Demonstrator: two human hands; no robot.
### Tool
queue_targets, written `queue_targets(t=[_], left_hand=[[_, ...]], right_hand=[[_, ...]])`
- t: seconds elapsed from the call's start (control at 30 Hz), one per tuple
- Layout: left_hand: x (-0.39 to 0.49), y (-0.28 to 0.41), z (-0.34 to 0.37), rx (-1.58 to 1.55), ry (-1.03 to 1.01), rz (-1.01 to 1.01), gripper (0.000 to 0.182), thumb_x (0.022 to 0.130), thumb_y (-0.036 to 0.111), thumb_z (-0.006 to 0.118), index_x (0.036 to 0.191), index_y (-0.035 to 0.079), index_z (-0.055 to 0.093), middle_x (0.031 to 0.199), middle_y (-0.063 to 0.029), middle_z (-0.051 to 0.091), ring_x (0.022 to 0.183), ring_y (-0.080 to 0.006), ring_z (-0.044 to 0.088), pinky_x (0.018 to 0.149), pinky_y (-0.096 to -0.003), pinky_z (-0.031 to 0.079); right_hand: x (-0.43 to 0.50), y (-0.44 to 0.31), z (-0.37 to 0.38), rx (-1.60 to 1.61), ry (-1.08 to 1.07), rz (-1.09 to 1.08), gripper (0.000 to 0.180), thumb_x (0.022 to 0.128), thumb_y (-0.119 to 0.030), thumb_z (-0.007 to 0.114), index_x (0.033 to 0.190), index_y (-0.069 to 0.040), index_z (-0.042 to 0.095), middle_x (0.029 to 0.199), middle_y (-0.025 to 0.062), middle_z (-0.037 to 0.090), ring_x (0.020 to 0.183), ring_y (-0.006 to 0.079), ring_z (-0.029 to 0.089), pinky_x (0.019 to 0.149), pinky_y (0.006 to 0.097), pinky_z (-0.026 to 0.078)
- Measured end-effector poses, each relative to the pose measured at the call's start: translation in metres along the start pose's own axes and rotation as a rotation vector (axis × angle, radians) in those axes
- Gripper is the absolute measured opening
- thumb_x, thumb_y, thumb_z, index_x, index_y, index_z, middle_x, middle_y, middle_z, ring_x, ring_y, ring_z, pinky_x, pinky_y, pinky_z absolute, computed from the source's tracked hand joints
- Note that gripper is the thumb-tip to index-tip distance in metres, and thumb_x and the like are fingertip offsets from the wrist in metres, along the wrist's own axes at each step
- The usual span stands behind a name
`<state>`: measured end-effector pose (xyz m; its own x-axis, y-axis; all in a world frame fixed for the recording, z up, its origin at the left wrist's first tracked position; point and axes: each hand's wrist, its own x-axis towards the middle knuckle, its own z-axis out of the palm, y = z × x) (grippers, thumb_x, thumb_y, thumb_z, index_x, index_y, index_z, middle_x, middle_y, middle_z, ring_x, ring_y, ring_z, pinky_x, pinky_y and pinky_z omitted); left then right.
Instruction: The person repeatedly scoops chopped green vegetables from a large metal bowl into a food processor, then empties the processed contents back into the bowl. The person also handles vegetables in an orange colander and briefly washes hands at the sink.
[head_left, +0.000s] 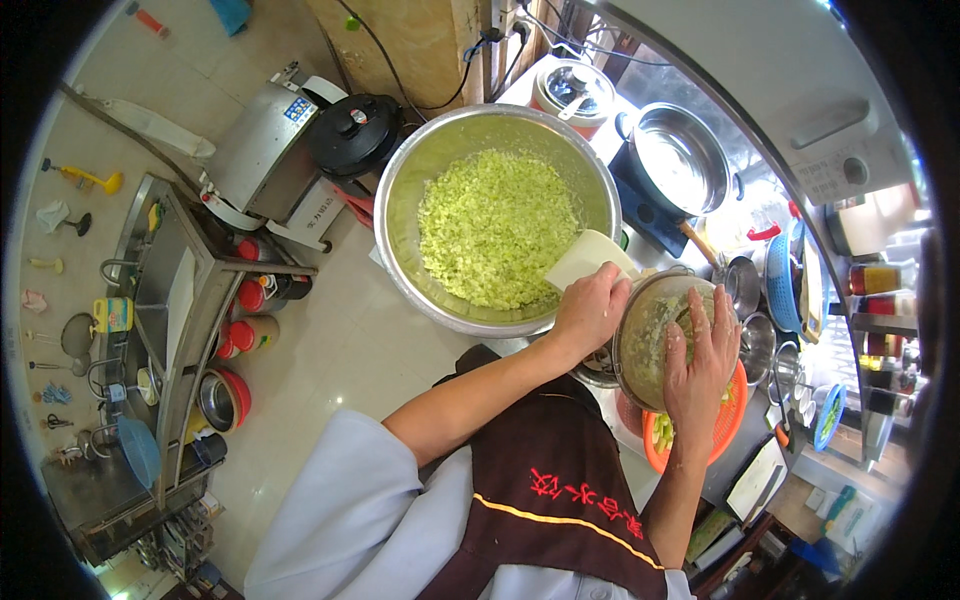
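A large steel basin (390, 247) holds a heap of finely chopped pale green vegetable (495, 225). My left hand (596, 307) grips a cream-coloured flat scraper (589, 259), whose broad end reaches over the basin's right rim. My right hand (701, 360) lies with spread fingers on a round, cloudy container (645, 330) with green bits stuck to it, tilted beside the basin; its material is unclear. Bits of vegetable cling to my right fingers. Below the container, an orange plastic basket (733, 420) with pieces of green vegetable is partly covered by my right hand and forearm.
A steel pot (679, 161) stands on a dark cooktop (649, 214) beyond the basin. Steel bowls (757, 345) and a blue basket (780, 277) crowd the counter at right. At left are a black-lidded cooker (352, 131) and a steel sink unit (169, 277). A white-bladed cleaver (757, 480) lies lower right.
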<state>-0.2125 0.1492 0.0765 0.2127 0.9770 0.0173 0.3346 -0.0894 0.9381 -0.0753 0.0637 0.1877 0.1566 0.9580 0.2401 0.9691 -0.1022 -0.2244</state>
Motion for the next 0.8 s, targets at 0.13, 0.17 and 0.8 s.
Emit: queue_targets(t=[0.13,0.17,0.8], left_hand=[[-0.0005,-0.0006,-0.0002,-0.039,0.01,0.013,0.027,0.101,0.025,0.056,0.096,-0.001,0.059,0.079,-0.0305,0.068,0.078,-0.0517,0.066,0.07,-0.06,0.051],[-0.0005,-0.0008,-0.0003,-0.034,0.004,0.01,0.027,0.101,0.025,0.056,0.096,-0.001,0.059,0.079,-0.0304,0.068,0.078,-0.0517,0.066,0.07,-0.0599,0.051],[0.0004,-0.0031,0.0005,-0.044,-0.041,-0.03,0.028,0.101,0.028,0.058,0.103,0.001,0.062,0.083,-0.0286,0.069,0.083,-0.0507,0.066,0.072,-0.0586,0.05]], right_hand=[[-0.0001,-0.0003,0.0,-0.01,-0.001,-0.002,0.045,0.098,-0.026,0.065,0.142,-0.015,0.063,0.159,0.0152,0.046,0.148,0.0373,0.04,0.123,0.0559,0.024],[-0.0003,-0.0002,0.0,-0.007,-0.002,-0.001,0.045,0.098,-0.026,0.065,0.142,-0.015,0.063,0.159,0.015,0.045,0.148,0.0373,0.04,0.123,0.056,0.024],[-0.0008,0.0046,0.0036,-0.007,0.011,-0.024,0.045,0.097,-0.021,0.064,0.141,-0.012,0.063,0.157,0.0188,0.047,0.147,0.0388,0.04,0.123,0.0538,0.024]])
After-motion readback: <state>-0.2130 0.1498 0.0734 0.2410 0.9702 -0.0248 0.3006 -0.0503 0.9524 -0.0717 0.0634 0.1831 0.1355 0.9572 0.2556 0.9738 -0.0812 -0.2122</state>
